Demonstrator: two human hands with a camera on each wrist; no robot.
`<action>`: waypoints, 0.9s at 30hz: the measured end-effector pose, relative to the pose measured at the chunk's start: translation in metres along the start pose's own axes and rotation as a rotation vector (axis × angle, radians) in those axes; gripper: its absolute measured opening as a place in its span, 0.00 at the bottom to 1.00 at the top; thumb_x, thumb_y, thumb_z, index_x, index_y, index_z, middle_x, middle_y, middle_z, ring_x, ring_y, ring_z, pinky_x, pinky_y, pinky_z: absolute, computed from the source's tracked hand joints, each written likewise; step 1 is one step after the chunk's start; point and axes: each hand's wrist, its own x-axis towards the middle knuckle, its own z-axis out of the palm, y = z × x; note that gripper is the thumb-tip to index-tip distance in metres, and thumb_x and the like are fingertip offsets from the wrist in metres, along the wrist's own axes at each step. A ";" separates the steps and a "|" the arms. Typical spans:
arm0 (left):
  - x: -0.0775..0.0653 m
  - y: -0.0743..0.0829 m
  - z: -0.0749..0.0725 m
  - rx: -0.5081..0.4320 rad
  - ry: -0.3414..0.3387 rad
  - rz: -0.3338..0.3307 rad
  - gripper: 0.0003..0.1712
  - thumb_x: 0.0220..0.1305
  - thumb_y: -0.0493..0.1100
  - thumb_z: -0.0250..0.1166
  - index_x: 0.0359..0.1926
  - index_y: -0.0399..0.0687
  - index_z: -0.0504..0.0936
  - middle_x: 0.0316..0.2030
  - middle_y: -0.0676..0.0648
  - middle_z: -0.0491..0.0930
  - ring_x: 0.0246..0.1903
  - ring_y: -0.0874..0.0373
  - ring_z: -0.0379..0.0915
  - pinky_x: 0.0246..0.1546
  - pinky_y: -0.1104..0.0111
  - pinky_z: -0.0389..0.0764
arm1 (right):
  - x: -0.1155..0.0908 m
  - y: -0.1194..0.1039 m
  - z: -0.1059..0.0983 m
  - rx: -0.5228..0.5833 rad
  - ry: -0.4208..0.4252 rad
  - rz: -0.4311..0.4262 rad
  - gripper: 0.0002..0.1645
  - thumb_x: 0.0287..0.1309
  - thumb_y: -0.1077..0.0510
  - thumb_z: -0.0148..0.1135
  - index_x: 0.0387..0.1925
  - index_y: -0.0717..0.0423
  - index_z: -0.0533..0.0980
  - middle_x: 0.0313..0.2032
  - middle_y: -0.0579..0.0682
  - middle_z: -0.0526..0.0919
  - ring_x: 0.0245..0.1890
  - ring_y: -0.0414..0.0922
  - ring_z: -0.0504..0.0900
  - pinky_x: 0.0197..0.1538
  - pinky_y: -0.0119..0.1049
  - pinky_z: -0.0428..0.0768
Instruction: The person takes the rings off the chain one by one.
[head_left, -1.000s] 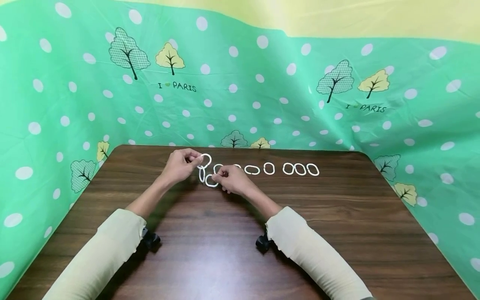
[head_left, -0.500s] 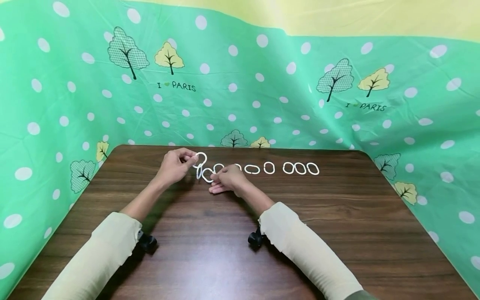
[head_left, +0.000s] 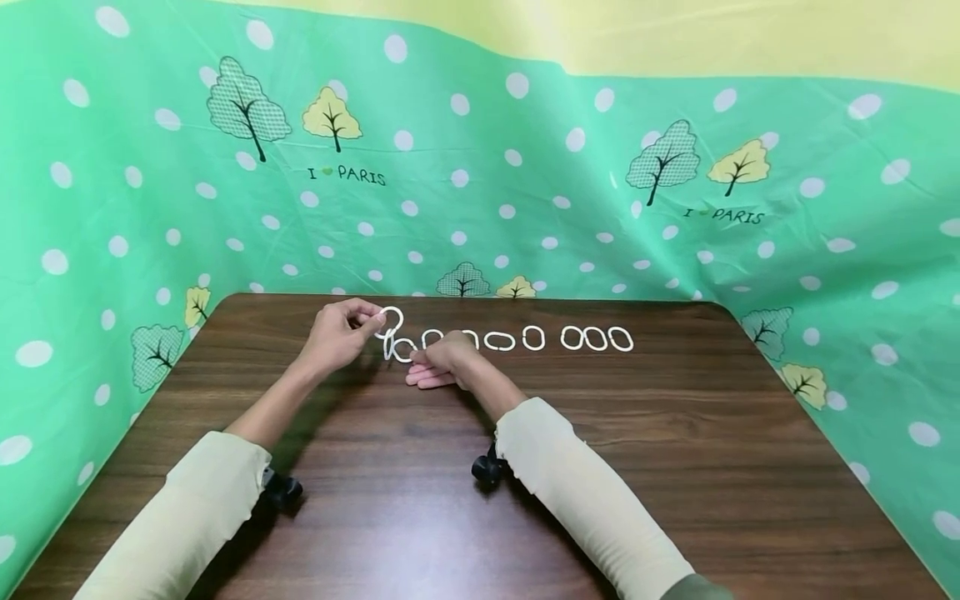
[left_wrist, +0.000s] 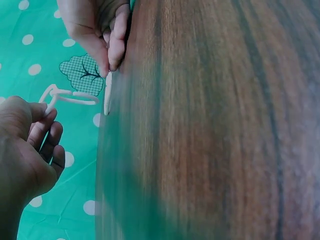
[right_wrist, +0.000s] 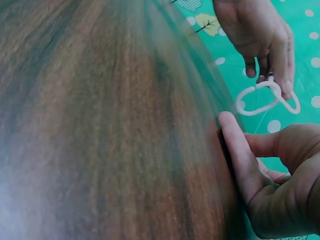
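Note:
In the head view my left hand [head_left: 337,340] pinches a white oval plastic chain link [head_left: 401,319] between thumb and fingers, raised over the table's far left part. A second white link [left_wrist: 80,101] hooks through it, as the left wrist view shows. My right hand [head_left: 452,360] pinches the edge of a third link [left_wrist: 108,95] low at the tabletop, its other fingers stretched out. Seen from the head, this third link overlaps the hanging one. In the right wrist view the left hand [right_wrist: 267,42] holds the two joined links above my right hand [right_wrist: 285,175].
A row of loose white links lies rightward along the back of the brown wooden table [head_left: 675,467], among them a sideways link [head_left: 499,347] and an upright link [head_left: 525,337]. My right hand partly hides the nearest ones. A green dotted cloth [head_left: 450,225] hangs behind.
Both hands have shifted left with their links. The right hand's lower fingers have straightened, and the third link has come closer to the hanging link. The row of loose links stays put.

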 end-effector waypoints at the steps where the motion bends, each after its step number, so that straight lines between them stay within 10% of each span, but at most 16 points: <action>1: 0.000 0.001 0.001 0.003 -0.004 -0.002 0.13 0.82 0.44 0.70 0.52 0.37 0.91 0.40 0.40 0.91 0.38 0.55 0.80 0.37 0.72 0.76 | -0.001 0.001 0.001 -0.003 0.006 -0.005 0.11 0.80 0.64 0.66 0.45 0.73 0.86 0.25 0.54 0.91 0.22 0.41 0.91 0.34 0.32 0.92; 27: 0.001 0.014 0.014 0.010 -0.075 -0.013 0.13 0.82 0.44 0.70 0.53 0.38 0.91 0.41 0.40 0.90 0.39 0.54 0.79 0.37 0.70 0.76 | -0.018 0.008 -0.003 -0.069 0.027 -0.313 0.13 0.82 0.64 0.64 0.56 0.73 0.82 0.38 0.64 0.92 0.25 0.39 0.89 0.32 0.30 0.89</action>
